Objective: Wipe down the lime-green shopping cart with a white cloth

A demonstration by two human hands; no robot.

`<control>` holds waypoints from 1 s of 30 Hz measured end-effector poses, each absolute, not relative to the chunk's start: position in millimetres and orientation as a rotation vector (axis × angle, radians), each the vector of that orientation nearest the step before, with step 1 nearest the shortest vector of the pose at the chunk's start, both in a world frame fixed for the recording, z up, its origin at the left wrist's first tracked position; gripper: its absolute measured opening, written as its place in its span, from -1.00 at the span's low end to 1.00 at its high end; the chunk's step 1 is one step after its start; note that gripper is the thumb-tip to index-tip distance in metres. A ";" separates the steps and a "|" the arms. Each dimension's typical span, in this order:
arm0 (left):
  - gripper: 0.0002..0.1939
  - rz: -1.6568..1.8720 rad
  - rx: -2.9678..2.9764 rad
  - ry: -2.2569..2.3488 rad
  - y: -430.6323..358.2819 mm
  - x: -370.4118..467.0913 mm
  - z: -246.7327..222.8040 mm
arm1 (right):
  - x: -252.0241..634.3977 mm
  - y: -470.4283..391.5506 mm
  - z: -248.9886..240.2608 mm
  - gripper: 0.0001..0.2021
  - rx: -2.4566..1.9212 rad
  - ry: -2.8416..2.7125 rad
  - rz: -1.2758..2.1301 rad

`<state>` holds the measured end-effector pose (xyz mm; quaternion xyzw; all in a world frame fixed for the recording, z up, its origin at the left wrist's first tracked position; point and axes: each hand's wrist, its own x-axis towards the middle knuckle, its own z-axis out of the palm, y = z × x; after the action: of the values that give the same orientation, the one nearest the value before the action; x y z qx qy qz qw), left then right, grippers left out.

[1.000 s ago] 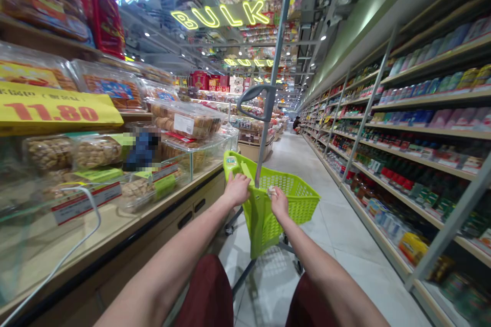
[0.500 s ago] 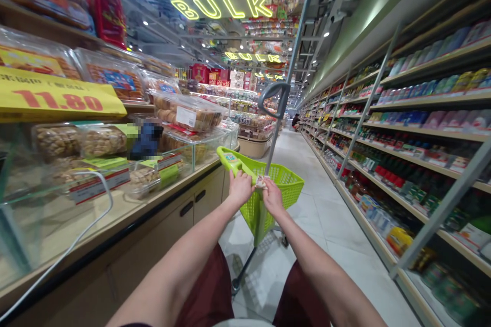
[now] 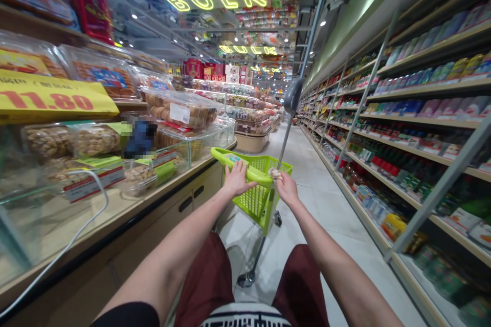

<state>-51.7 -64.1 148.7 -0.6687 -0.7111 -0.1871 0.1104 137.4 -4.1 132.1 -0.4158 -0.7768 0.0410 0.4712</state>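
A lime-green shopping cart (image 3: 256,200) with a perforated basket stands on the floor in front of my knees. My left hand (image 3: 236,179) lies on its thick green handle (image 3: 256,173), the fingers stretched across the top and the thumb spread along the near edge. At the handle's right end, my right hand (image 3: 286,186) pinches a small crumpled whitish cloth or tissue (image 3: 275,173) beside the grey pole (image 3: 284,145). That pole rises from the cart and carries a dark grey loop (image 3: 293,95) higher up.
To the left, a counter (image 3: 153,204) bears clear boxes of baked snacks (image 3: 180,109), a yellow price sign (image 3: 53,95) and a white cable (image 3: 90,214). Stocked shelves (image 3: 414,107) line the right side. Between them runs a tiled aisle (image 3: 307,178).
My right hand has moved right with the cloth, away from my left hand. My left fingers have spread out over the handle. The cart and pole have turned somewhat.
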 end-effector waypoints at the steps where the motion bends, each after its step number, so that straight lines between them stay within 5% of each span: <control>1: -0.24 -0.535 -1.960 -2.097 -63.7 -50.2 147.3 | 134.0 -7.4 132.9 -0.63 -0.967 -1.903 0.072; 12: -0.38 -0.535 -2.049 -1.997 -84.6 -14.7 150.2 | 135.8 -37.8 131.9 -0.55 -0.882 -2.008 -0.240; 18: -0.55 -0.868 -2.259 -1.712 -115.4 27.0 184.3 | 155.1 -29.8 131.0 -0.59 -0.922 -1.980 -0.249; 30: -0.27 -0.777 -2.030 -2.122 -78.8 -16.6 148.4 | 108.1 -36.2 135.7 -0.50 -0.878 -1.994 -0.064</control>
<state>-16.6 -78.8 148.4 -0.6674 -0.6976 -0.2555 0.0519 108.1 -36.2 135.7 -0.3570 -0.8110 -0.0259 0.4627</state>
